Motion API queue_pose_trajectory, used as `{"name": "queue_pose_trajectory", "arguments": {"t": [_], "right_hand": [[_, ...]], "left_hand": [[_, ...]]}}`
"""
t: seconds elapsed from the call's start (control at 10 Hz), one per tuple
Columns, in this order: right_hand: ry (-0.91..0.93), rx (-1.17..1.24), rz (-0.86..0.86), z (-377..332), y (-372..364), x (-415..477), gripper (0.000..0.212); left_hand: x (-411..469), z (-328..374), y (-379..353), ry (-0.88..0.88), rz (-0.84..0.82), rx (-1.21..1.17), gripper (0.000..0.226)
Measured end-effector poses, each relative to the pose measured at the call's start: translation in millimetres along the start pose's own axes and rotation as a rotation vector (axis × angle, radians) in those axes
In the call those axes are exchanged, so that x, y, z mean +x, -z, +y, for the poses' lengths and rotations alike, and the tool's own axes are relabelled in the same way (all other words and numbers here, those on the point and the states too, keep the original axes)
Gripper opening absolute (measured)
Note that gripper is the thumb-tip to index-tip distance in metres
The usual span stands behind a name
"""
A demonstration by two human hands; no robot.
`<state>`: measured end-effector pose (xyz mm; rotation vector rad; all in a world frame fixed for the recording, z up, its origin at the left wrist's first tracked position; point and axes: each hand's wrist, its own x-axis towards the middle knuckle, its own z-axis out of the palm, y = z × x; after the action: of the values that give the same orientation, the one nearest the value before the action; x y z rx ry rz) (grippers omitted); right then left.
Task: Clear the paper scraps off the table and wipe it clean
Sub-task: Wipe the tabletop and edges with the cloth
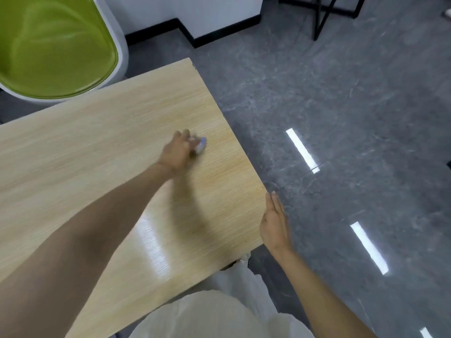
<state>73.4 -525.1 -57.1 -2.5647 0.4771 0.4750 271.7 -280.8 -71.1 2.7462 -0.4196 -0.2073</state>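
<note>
- On the tabletop (97,142), close to its right edge, the left hand (177,152) pressed a small white and blue wad (200,143) against the wood. Its fingers were clenched around the wad.
- The wad was blurred, so I could not tell if it was a wiping cloth or crumpled paper. It was the only task thing I could find, and it lay well apart from the near edge.
- The right hand (274,223) stood at the right edge near the front corner. Its fingers were straight, together and released, holding nothing. It seemed to touch the edge, but I could not be sure.
- In my judgement the step was a stroke toward the right edge, with the right hand waiting like a wall or a catcher.
- To do it well, the left hand should keep an even pressure and make long, overlapping strokes along the grain. The right hand should go a little below the rim, so that anything pushed over falls into the palm and not on the floor (341,106).
- The tabletop was flat, rectangular, pale wood laminate with fine straight grain. It was glossy and reflected light, so it probably wipes easily and smears will show.
- The floor was dark grey, marbled and shiny.
- A chair (56,45) with a smooth green seat in a rounded white shell stood behind the far edge.
</note>
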Motion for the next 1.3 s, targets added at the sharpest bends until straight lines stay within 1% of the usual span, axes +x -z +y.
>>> {"name": "queue_pose_trajectory", "arguments": {"t": [0.1,0.2,0.3,0.4,0.5,0.6,0.7,0.8,0.9,1.0,1.1,1.2,1.3], "right_hand": [[0.005,0.001,-0.011,8,-3,-4,0.059],[0.032,0.010,0.011,13,-4,-13,0.060],[0.021,0.026,-0.010,23,1,-18,0.061],[-0.007,0.055,-0.080,36,9,-17,0.060],[0.054,0.106,-0.056,42,11,-17,0.054],[0.074,0.098,-0.070,40,11,-22,0.053],[0.081,0.060,-0.080,42,11,-25,0.055],[0.121,0.084,-0.081,44,13,-25,0.057],[0.146,0.140,-0.085,49,16,-27,0.058],[0.158,0.157,-0.123,56,19,-32,0.061],[0.142,0.200,-0.163,65,21,-33,0.057],[0.082,0.287,-0.140,83,32,-34,0.059],[0.008,0.280,-0.047,110,52,-27,0.067]], "left_hand": [[-7,4,2,0.192,0.033,-0.001,0.046],[-31,44,-19,0.298,0.152,-0.066,0.034],[-89,117,-57,0.078,-0.032,-0.274,0.011],[-139,154,-71,-0.240,-0.168,-0.337,0.013],[-166,136,-50,-0.152,-0.002,-0.336,0.044],[-174,79,-3,0.257,0.296,-0.406,0.046],[-196,30,8,0.567,0.282,-0.258,0.039],[-216,44,-26,0.650,0.218,-0.239,0.047],[-212,102,-59,0.632,0.210,-0.312,0.054],[-207,165,-82,0.510,0.101,-0.328,0.054],[-210,227,-116,0.290,-0.003,-0.356,0.032],[-226,280,-149,0.173,-0.107,-0.398,0.031],[-239,313,-146,0.148,-0.212,-0.506,0.024]]}}
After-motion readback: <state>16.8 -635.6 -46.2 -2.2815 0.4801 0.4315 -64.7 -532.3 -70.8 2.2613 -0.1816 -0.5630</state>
